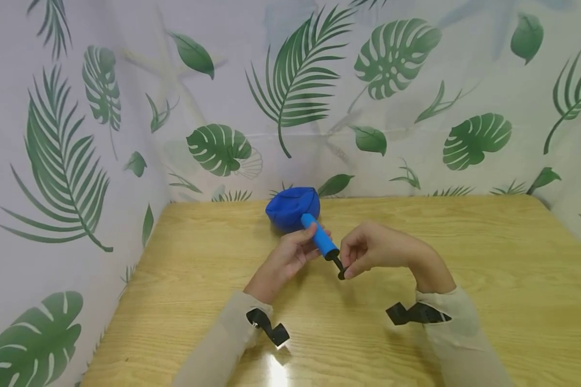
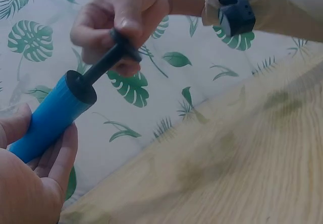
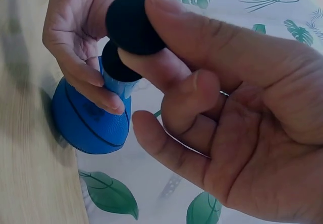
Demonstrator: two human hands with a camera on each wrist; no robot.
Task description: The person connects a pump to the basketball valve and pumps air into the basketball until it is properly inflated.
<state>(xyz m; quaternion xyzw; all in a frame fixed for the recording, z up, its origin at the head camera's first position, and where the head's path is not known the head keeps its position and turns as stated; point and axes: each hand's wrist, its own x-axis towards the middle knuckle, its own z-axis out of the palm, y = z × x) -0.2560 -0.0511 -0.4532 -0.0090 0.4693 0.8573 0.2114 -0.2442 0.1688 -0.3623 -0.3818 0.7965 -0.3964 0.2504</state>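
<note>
Your blue pump (image 1: 320, 236) is out in front of you, above the desk (image 1: 213, 258), and its long axis is what any move of the handle (image 1: 341, 274) turns on. In the head view that axis slants from the dented blue ball (image 1: 292, 209), at the far left end, down to the black handle at the near right end.

Your left hand (image 1: 292, 252) grips the barrel, thumb on top and fingers curled beneath, so it is the hand nearer the ball. Your right hand (image 1: 377, 250) is at the opposite end, pinching the edge of the round handle between thumb and forefinger, so it is much the nearer to the rod (image 1: 338, 262). A length of that rod shows between barrel and handle, in line with the barrel.

From your right hand, the barrel lies up and to the left, with the ball beyond it. A straight push or pull would, I judge, have to follow that slant rather than run straight toward you. The pump's far end meets the ball in the view, but you cannot tell from here how they join, nor whether the ball touches the desk.
</note>
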